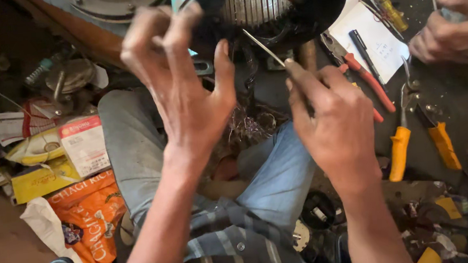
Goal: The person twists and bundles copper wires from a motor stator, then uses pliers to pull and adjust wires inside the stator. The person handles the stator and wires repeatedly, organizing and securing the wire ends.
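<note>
My left hand (181, 77) is raised in front of a round, dark motor stator (273, 4) with its fingers spread apart, and I cannot see anything in it. My right hand (331, 114) pinches a thin metal pick (263, 47) whose tip points up toward the stator's slotted inner ring. Tangled copper wire (250, 127) lies below the stator, between my knees. I sit on the ground in light blue trousers (134, 151).
Red-handled pliers (367, 77), orange-handled cutters (418, 138), a pen (365, 52) on white paper (378, 40) and a yellow screwdriver (390, 10) lie at right. Another person's hand (456, 30) works at upper right. An orange sack (92, 217) and cartons (50, 156) lie at left.
</note>
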